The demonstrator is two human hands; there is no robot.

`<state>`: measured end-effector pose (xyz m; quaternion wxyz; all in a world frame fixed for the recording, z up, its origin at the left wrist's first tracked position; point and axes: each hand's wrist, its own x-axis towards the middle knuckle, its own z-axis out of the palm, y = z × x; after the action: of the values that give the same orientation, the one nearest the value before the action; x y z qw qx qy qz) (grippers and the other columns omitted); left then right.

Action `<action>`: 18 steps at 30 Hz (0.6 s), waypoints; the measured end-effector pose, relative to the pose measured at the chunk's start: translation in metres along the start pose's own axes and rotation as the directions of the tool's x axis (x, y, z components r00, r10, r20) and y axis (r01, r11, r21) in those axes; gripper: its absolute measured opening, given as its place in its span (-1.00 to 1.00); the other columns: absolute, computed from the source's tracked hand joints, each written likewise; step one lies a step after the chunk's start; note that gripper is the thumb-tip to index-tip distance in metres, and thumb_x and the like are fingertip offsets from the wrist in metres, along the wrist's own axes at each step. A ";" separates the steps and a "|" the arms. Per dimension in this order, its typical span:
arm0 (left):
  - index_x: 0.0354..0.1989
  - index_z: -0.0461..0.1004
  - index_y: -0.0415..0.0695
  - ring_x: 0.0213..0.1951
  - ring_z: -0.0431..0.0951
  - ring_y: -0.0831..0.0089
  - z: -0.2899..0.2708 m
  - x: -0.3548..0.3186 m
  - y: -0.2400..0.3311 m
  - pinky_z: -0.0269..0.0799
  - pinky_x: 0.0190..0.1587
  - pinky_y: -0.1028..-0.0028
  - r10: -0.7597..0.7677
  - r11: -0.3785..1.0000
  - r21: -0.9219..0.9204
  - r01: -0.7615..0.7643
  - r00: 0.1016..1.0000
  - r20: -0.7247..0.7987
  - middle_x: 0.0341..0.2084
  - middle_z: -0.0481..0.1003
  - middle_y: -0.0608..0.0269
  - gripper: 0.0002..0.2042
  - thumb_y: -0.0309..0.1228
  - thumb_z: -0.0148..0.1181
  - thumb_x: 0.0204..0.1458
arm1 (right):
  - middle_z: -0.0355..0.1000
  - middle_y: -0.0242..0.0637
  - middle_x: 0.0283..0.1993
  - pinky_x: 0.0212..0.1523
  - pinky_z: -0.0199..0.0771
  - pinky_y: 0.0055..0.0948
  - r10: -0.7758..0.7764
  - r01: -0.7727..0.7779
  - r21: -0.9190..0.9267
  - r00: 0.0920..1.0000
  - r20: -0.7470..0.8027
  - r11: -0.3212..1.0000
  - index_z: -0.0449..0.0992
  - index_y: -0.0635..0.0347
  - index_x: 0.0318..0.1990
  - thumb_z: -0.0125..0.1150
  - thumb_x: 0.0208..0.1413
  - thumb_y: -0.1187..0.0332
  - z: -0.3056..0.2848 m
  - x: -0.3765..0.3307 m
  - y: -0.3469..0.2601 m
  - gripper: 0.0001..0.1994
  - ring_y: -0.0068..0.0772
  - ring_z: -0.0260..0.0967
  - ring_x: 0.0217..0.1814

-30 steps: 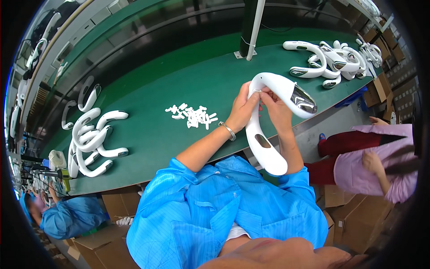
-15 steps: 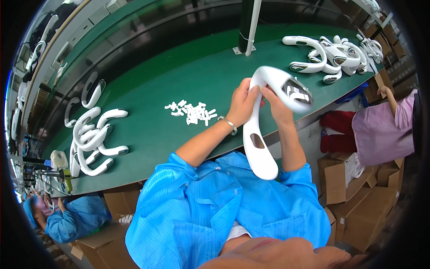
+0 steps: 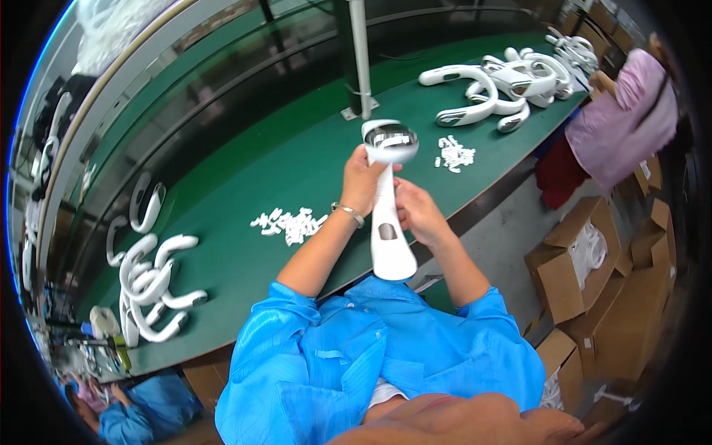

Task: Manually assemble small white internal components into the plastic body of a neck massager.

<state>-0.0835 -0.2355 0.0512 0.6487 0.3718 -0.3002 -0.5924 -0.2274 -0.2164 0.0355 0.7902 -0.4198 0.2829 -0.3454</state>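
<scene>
A white curved neck fan (image 3: 386, 196) with dark glossy panels is held up over the front edge of the green table. My left hand (image 3: 361, 182) is wrapped round its upper part, and a bracelet shows on that wrist. My right hand (image 3: 420, 211) is close against the fan's right side, fingers bent in and pressed together. Whatever they pinch, if anything, is too small or hidden to make out. Left of the fan lies a pile of small white pieces (image 3: 295, 225), and a second pile of small white pieces (image 3: 454, 154) lies to its right.
More neck fans are heaped at the table's left (image 3: 152, 278) and far right (image 3: 519, 81). A metal post (image 3: 359, 67) stands at the back of the table (image 3: 245, 178). Open cardboard boxes (image 3: 571, 259) sit on the floor at right. A person in pink (image 3: 623, 126) stands beyond; another in blue (image 3: 152, 411) is lower left.
The neck fan has turned to a more upright, edge-on pose. My right hand has shifted down along its side. The view has swung, and the right pile of small pieces now shows.
</scene>
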 end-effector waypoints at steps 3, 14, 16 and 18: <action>-0.30 0.35 -0.18 -0.40 0.50 0.62 0.013 0.009 0.005 0.46 -0.38 0.61 0.124 0.988 0.089 -0.125 0.992 0.013 -0.38 0.50 0.27 -0.87 -0.61 0.14 -0.01 | 0.46 -0.26 -0.31 -0.55 0.50 -0.61 -0.001 0.003 0.092 1.000 -0.019 0.996 0.26 0.22 0.04 -0.03 0.21 0.13 0.004 -0.004 -0.009 -0.61 -0.54 0.47 -0.44; -0.03 0.36 -0.26 -0.23 0.55 0.42 0.078 0.100 0.019 0.51 -0.22 0.44 0.049 0.979 0.157 -0.128 0.902 0.428 -0.18 0.50 0.16 -0.71 -0.33 0.03 0.16 | 0.45 -0.30 -0.46 -0.56 0.25 -0.72 -0.139 0.122 -0.101 0.973 -0.183 0.987 0.33 0.25 -0.03 0.04 0.06 0.16 -0.021 0.001 -0.091 -0.60 -0.64 0.32 -0.53; -0.01 0.36 -0.28 -0.25 0.55 0.42 0.075 0.105 0.022 0.51 -0.22 0.44 -0.006 0.985 0.152 -0.080 0.871 0.492 -0.18 0.50 0.17 -0.65 -0.24 -0.05 0.20 | 0.45 -0.30 -0.46 -0.56 0.26 -0.71 -0.103 0.079 -0.140 0.979 -0.177 0.987 0.33 0.25 -0.05 0.05 0.05 0.14 -0.022 0.000 -0.090 -0.59 -0.65 0.32 -0.54; -0.07 0.43 -0.24 -0.39 0.51 0.58 0.078 0.099 0.023 0.43 -0.35 0.58 -0.002 0.991 0.123 -0.060 0.894 0.447 -0.38 0.55 0.21 -0.65 -0.19 -0.08 0.21 | 0.46 -0.26 -0.46 -0.58 0.30 -0.67 -0.095 0.074 -0.129 0.982 -0.165 0.989 0.31 0.24 -0.04 0.04 0.06 0.17 -0.025 0.000 -0.089 -0.61 -0.61 0.34 -0.55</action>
<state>-0.1238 -0.3433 0.1077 0.5450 0.2641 -0.4854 -0.6306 -0.2727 -0.2645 0.0998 0.7205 -0.4481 0.3520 -0.3953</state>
